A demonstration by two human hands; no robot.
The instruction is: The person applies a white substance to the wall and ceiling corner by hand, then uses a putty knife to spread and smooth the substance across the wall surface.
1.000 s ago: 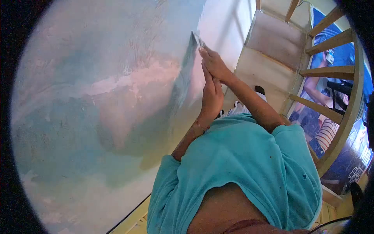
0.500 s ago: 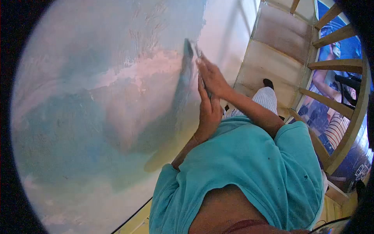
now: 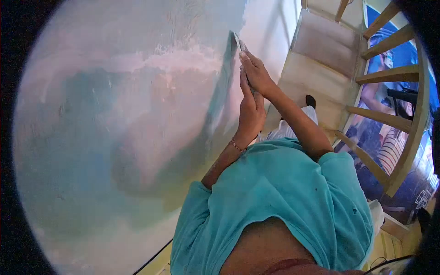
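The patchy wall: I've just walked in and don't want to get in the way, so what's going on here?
The person wearing the camera is working at the wall with a flat-bladed tool. The right hand grips it near the blade; the left hand is just below, its grip partly hidden. The blade is up by the edge where a bluish-grey area meets a paler one; whether it touches is hard to tell.
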